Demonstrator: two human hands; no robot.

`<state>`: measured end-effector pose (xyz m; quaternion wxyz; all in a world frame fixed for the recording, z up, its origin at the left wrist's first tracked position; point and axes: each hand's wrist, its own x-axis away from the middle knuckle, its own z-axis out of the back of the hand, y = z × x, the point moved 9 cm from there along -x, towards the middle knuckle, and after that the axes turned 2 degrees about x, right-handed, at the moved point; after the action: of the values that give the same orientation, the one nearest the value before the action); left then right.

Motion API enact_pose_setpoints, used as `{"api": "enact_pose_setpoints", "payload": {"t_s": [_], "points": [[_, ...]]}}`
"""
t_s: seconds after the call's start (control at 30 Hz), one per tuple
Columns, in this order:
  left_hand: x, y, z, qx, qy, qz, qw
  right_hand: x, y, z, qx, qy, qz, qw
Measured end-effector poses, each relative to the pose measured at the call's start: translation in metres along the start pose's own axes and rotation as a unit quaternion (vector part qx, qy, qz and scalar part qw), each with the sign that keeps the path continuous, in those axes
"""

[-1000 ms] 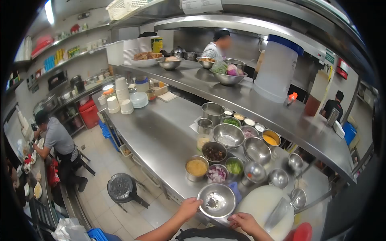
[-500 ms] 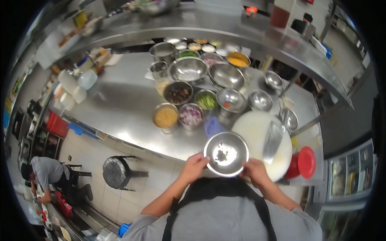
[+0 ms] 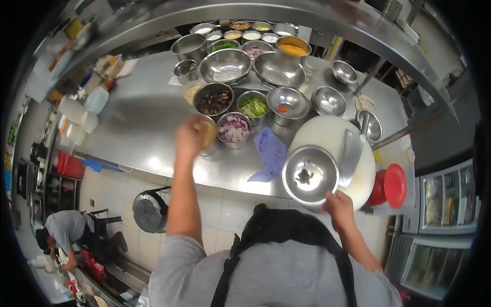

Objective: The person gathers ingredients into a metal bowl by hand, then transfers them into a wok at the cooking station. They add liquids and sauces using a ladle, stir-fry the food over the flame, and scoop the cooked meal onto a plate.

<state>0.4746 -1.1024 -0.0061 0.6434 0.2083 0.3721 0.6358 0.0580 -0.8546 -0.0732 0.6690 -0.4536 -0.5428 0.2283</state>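
Note:
My right hand [image 3: 338, 207] grips the near right rim of a steel bowl [image 3: 310, 192] with a few dark pieces at its bottom. The bowl is held over the near left edge of a round white cutting board [image 3: 319, 132]. My left hand [image 3: 190, 135] is at the left side of a metal container of yellowish food [image 3: 210, 135]; its fingers are blurred and partly hidden. Beside that container stand chopped red onion [image 3: 234, 129], dark chopped pieces [image 3: 214, 101] and sliced green vegetable [image 3: 253, 107]. A cleaver [image 3: 352, 156] lies on the board.
A purple cloth [image 3: 270, 152] lies left of the board. Steel bowls [image 3: 281, 69] and several food containers fill the back of the steel table [image 3: 138, 117]. A red container [image 3: 395, 185] stands at right. Behind the table's left side are a black stool [image 3: 149, 211] and a bent-over person [image 3: 71, 230].
My left hand has let go of the steel bowl and moved left to the yellowish food container. My right hand, still holding the bowl, has shifted right and slightly up.

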Motion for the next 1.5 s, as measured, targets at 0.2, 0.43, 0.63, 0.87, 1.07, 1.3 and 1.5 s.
{"api": "enact_pose_setpoints", "payload": {"t_s": [0.2, 0.43, 0.63, 0.87, 1.07, 1.3, 1.5], "points": [[-0.074, -0.033, -0.008, -0.355, -0.165, 0.126, 0.912, -0.011, -0.039, -0.025, -0.003, 0.007, 0.048, 0.999], [-0.042, -0.07, -0.061, -0.397, -0.168, 0.102, 0.896, -0.014, -0.046, -0.04, -0.002, -0.019, 0.058, 0.998], [-0.046, -0.099, -0.046, -0.366, -0.071, 0.087, 0.924, -0.015, -0.048, -0.053, 0.017, -0.028, 0.055, 0.998], [-0.035, -0.067, -0.004, -0.203, 0.0, -0.048, 0.978, -0.033, -0.047, -0.075, 0.029, -0.06, 0.059, 0.996], [-0.022, -0.077, 0.013, -0.024, 0.041, 0.026, 0.999, -0.049, -0.042, -0.11, 0.021, -0.098, 0.036, 0.994], [0.028, 0.036, 0.0, 0.289, -0.038, 0.018, 0.956, -0.059, -0.044, -0.141, 0.095, -0.108, 0.044, 0.989], [0.058, 0.093, -0.053, 0.027, -0.129, -0.269, 0.954, -0.065, -0.043, -0.152, 0.098, -0.114, 0.062, 0.987]]}}
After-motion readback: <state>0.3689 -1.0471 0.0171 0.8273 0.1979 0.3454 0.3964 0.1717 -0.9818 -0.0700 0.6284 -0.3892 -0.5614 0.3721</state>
